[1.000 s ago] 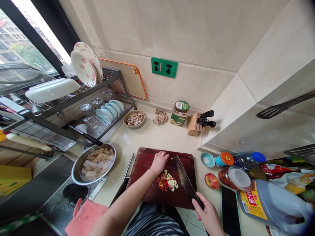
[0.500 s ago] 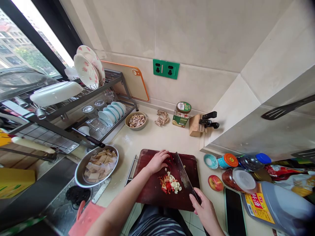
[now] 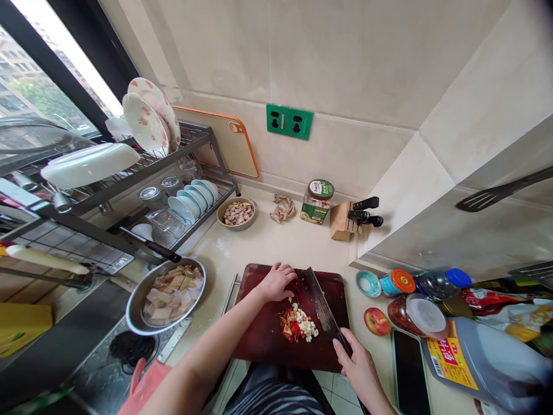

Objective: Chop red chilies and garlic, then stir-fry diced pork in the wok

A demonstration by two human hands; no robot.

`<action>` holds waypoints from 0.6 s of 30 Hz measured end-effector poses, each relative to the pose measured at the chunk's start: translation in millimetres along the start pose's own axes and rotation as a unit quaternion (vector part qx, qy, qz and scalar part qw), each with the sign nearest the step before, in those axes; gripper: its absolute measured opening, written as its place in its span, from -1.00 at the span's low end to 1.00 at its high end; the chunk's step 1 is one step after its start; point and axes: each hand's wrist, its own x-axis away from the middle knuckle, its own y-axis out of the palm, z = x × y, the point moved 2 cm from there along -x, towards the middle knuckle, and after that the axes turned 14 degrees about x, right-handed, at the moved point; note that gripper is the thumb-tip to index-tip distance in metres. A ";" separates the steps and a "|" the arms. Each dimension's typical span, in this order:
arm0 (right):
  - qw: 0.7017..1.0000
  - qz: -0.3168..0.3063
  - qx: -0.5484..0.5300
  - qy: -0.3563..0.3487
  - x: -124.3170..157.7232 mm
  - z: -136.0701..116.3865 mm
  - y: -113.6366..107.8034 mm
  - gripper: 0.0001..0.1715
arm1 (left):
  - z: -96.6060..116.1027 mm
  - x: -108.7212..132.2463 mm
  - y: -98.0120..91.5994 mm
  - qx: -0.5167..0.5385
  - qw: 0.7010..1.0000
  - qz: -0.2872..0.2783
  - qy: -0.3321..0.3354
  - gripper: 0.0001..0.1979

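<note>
A dark red cutting board [image 3: 270, 346] lies at the counter's front edge. My left hand [image 3: 276, 282] is curled on a red chili at the board's far side, fingertips tucked against the blade. My right hand [image 3: 360, 369] grips the handle of a cleaver [image 3: 322, 308], its blade set on the board just right of my left fingers. A small pile of chopped red chili and garlic [image 3: 298, 325] sits on the board in front of the blade.
A metal bowl of tofu pieces [image 3: 166, 294] sits left of the board beside a dish rack [image 3: 142, 190]. Right of the board are an apple [image 3: 375, 320], a phone [image 3: 410, 369], jars and a large oil bottle [image 3: 488, 357]. A garlic bowl [image 3: 235, 213], ginger [image 3: 280, 208] and knife block [image 3: 345, 219] stand by the wall.
My left hand and the cleaver have shifted slightly on the board while chopping; the chopped pile has grown a little. The view has drifted slightly.
</note>
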 end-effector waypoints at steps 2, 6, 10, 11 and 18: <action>1.000 0.006 0.018 -0.022 -1.5 -0.8 -1.0 -0.39 | 1.5 4.9 2.2 -0.018 0.999 0.014 -0.023 -0.65; 0.997 0.009 0.047 -0.053 -5.1 -4.8 -4.2 -0.42 | 8.0 9.9 14.2 -0.063 0.993 0.063 -0.083 -0.78; 0.995 0.021 0.062 -0.080 -10.3 -17.8 -5.9 -0.46 | 12.2 11.6 23.8 -0.092 0.977 0.122 -0.148 -0.74; 0.994 0.024 0.067 -0.088 -12.2 -22.5 -5.5 -0.47 | 12.7 12.5 24.8 -0.087 0.976 0.133 -0.146 -0.72; 0.973 0.024 0.156 -0.167 -30.2 -53.6 3.7 -0.62 | 8.3 16.4 33.6 -0.035 0.986 0.129 -0.097 -0.89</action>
